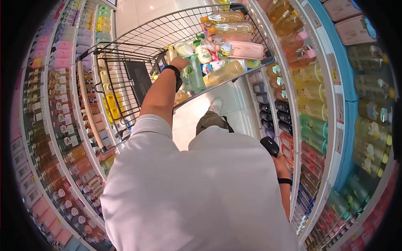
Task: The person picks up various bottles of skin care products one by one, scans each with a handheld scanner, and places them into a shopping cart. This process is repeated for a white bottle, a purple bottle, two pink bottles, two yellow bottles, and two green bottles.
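Observation:
My left hand [179,64] reaches over the shopping cart [115,42], its fingers closed at the top of a clear green bottle [187,79]; the fingertips are partly hidden. A second green bottle [197,74] lies right beside it. Around them in the cart are an amber bottle [225,73], a pink bottle [240,50], a white pump bottle [204,55] and several other bottles. Low at my right side, my right hand [280,162] is wrapped round a black bottle [270,146], whose lower part the hand covers.
Shelves of coloured bottles line both sides, with a price rail [341,113] on the right. The cart's pale handle [88,108] is at the left. Below me are a tiled floor [184,125] and my white shoe [215,105].

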Action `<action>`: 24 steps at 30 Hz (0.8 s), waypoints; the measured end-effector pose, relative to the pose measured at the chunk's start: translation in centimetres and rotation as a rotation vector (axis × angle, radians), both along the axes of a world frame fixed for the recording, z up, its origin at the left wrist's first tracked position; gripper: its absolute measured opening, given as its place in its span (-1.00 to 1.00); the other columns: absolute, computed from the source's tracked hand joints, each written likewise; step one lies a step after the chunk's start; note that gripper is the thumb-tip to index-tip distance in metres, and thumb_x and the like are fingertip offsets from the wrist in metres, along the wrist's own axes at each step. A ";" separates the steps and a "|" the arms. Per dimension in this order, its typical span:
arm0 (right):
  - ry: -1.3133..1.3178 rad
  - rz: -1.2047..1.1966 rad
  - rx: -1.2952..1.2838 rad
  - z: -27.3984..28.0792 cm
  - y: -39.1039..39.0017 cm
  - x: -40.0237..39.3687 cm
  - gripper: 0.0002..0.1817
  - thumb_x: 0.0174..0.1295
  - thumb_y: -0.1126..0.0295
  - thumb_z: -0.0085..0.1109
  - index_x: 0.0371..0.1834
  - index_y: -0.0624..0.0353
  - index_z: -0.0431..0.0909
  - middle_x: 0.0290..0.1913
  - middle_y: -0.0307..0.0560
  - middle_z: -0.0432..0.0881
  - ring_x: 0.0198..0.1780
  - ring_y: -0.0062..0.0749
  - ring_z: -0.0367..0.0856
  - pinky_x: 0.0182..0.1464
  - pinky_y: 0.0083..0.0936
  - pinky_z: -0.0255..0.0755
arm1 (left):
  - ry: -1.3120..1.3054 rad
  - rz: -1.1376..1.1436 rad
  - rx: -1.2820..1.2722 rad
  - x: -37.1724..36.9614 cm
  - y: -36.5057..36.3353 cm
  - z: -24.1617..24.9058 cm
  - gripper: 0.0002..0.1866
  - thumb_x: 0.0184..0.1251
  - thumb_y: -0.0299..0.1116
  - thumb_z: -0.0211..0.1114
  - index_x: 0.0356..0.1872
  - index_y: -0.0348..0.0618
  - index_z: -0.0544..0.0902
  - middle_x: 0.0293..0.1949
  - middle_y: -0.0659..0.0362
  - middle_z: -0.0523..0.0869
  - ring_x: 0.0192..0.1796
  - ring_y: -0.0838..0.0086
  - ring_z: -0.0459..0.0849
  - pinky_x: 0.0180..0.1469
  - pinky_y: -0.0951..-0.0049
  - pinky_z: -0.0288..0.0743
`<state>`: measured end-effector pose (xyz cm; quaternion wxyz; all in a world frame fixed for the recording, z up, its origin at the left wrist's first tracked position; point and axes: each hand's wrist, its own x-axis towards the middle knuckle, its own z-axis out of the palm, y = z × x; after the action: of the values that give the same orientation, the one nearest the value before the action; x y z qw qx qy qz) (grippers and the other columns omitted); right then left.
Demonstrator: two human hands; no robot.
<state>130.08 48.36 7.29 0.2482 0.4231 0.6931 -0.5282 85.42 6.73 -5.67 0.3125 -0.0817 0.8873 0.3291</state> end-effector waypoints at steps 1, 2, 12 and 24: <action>-0.018 -0.006 0.024 0.2 -0.3 -0.2 -0.65 0.10 0.41 0.32 -0.02 0.26 0.60 -0.29 -0.17 0.66 -0.30 -0.46 0.60 -0.15 -0.51 0.45 | 0.025 -0.059 -0.020 -0.2 -0.1 -0.8 -0.50 0.15 -0.01 0.39 -0.36 -0.40 0.65 -0.55 0.07 0.62 -0.62 0.37 0.50 -0.54 0.26 0.45; -0.011 -0.017 0.019 -0.2 -0.4 0.1 -0.65 0.08 0.40 0.33 -0.05 0.25 0.60 -0.31 -0.19 0.65 -0.31 -0.47 0.59 -0.16 -0.50 0.44 | -0.008 -0.055 -0.027 -0.8 -0.3 -3.5 -0.48 0.12 0.01 0.41 -0.38 -0.41 0.64 -0.56 0.04 0.62 -0.62 0.35 0.52 -0.52 0.27 0.47; -0.347 -0.094 0.193 1.7 -3.2 6.0 -0.57 0.15 0.35 0.27 0.10 0.28 0.60 -0.14 -0.05 0.72 -0.14 -0.41 0.66 -0.05 -0.46 0.48 | -0.156 0.217 -0.287 -0.1 5.6 -8.8 -0.09 -0.07 0.10 0.49 0.23 -0.36 0.42 0.26 -0.17 0.52 0.23 0.07 0.60 0.27 0.20 0.50; -0.239 -0.133 0.195 1.4 -2.7 5.2 -0.64 0.12 0.37 0.32 -0.02 0.29 0.62 -0.31 -0.13 0.68 -0.29 -0.40 0.61 -0.16 -0.45 0.46 | -0.129 0.283 -0.282 0.9 6.9 -8.4 -0.07 -0.08 0.04 0.48 0.25 -0.38 0.33 0.14 -0.21 0.60 0.21 0.07 0.61 0.27 0.19 0.47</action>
<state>135.27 45.63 8.65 0.2512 0.5497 0.6771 -0.4198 86.36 13.68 -14.08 0.3051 -0.2692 0.8824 0.2365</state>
